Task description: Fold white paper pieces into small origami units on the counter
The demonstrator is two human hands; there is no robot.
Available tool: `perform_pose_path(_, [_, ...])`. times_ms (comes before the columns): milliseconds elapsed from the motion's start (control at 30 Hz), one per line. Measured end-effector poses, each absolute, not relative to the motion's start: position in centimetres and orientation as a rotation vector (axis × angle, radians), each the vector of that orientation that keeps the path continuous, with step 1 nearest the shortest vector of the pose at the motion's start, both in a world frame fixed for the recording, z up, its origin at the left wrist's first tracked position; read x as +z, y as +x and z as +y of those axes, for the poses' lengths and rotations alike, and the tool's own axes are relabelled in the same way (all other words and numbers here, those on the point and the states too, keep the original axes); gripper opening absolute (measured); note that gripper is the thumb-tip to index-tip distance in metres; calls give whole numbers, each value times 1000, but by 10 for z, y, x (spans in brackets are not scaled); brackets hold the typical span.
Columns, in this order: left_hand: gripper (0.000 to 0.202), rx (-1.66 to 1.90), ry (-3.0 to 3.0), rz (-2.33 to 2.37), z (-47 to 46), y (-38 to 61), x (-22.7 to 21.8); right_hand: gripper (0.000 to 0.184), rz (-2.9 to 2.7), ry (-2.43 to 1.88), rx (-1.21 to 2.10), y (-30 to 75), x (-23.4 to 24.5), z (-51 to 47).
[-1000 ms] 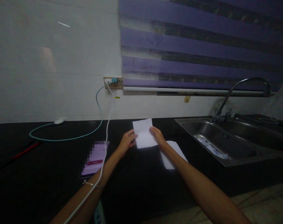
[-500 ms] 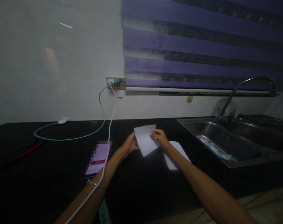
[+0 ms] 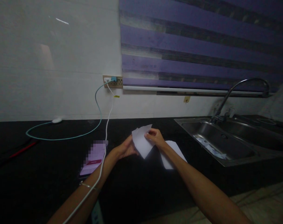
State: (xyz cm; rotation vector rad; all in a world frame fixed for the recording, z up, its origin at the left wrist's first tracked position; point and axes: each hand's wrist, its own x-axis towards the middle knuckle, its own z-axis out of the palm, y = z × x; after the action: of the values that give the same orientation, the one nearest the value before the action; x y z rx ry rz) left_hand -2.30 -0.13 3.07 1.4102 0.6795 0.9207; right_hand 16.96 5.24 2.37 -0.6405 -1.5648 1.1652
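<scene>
A sheet of white paper [image 3: 142, 141] is held up between my two hands above the dark countertop, its lower corner pointing toward me and its surface slightly bent. My right hand [image 3: 155, 136] pinches its right side, thumb and fingers closed on it. At the left edge, my left hand [image 3: 127, 147] grips the sheet from behind, with some fingers hidden by it. More white paper [image 3: 173, 152] lies on the counter beneath my right forearm, which covers part of it.
Left of my hands lies a phone [image 3: 92, 161] with a lit screen; a white cable [image 3: 101, 168] runs across my left forearm. A teal cable [image 3: 69, 138] loops behind. At right is a steel sink [image 3: 239, 157] with a faucet [image 3: 225, 99] and paper scraps [image 3: 210, 147] inside.
The sheet has bent more between my hands, and its top edge looks more pointed. My left hand reaches further behind it. The whole view has shifted slightly.
</scene>
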Motion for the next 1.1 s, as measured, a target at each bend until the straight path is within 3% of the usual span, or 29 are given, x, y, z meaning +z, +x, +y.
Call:
perform_pose_path(267, [51, 670, 1209, 486, -7, -23, 41, 24, -1715, -623, 966, 173, 28, 56])
perform_pose_path(467, [43, 701, 1254, 642, -19, -23, 56, 33, -1648, -651, 1180, 172, 26, 59])
perform_pose_path(700, [52, 935, 1217, 662, -14, -20, 54, 41, -1187, -715, 1394, 165, 15, 70])
perform_pose_path(900, [58, 1079, 1170, 692, 2, -17, 40, 60, -1302, -735, 1546, 161, 15, 63])
perform_pose_path(1100, [50, 1108, 1253, 761, -1, -16, 45, 46, -1485, -804, 1285, 161, 10, 60])
